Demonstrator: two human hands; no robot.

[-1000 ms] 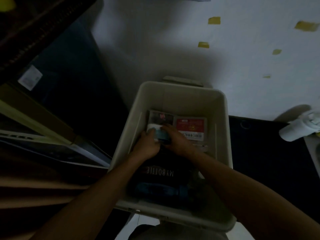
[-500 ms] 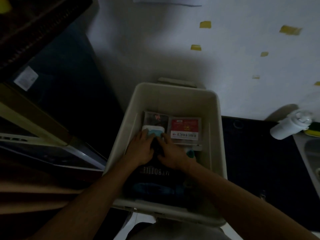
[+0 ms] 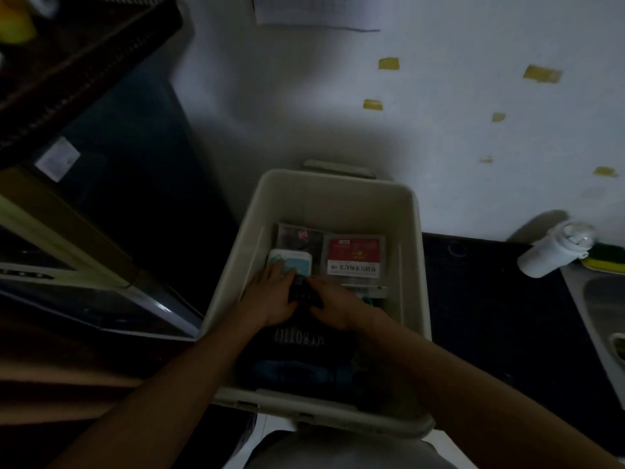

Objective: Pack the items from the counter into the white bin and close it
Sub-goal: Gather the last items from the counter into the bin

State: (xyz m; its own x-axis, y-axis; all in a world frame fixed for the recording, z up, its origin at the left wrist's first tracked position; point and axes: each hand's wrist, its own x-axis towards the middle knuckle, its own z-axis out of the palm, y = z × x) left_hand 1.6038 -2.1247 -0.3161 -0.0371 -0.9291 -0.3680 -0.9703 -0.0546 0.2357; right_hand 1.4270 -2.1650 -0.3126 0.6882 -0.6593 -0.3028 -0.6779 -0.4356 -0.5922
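The white bin (image 3: 414, 265) stands open below me on the dark counter. At its far end lie a red packet (image 3: 353, 253), a dark packet (image 3: 297, 235) and a teal-and-white packet (image 3: 292, 260). A black bag printed "MY BOTTLE" (image 3: 299, 341) fills the near half. My left hand (image 3: 270, 299) and my right hand (image 3: 338, 308) are both inside the bin, fingers closed from either side on a small dark item (image 3: 302, 294) lying on the bag. My left fingertips touch the teal packet's near edge. No lid is visible.
A white bottle (image 3: 554, 253) lies on the black counter (image 3: 490, 316) to the right, beside a yellow-green sponge (image 3: 605, 262) and a steel sink (image 3: 605, 309). A dark appliance (image 3: 128, 198) and a black rack (image 3: 84, 62) stand close on the left. The wall is behind the bin.
Both hands have drawn back toward me from the teal packet, which now lies uncovered at the bin's far left. They have settled on the small dark item.
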